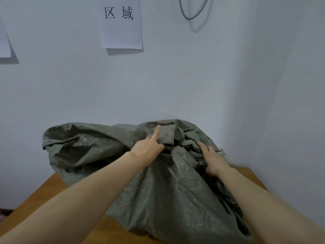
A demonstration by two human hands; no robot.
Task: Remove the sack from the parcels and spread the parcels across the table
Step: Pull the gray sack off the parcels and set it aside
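A large grey-green woven sack (109,155) lies bulging on the wooden table (44,196), filling its middle and right side. The parcels are hidden inside it. My left hand (147,149) grips a bunched fold near the sack's top, its index finger pointing straight up along the cloth. My right hand (213,159) holds the gathered folds at the sack's right side, where frayed threads stick out; its fingers are pushed into the creases.
A pale wall stands right behind the table and turns a corner at the right. A paper sheet with printed characters (121,23) hangs on the wall, another sheet (4,44) at the left, and a grey cable loop (191,11) above.
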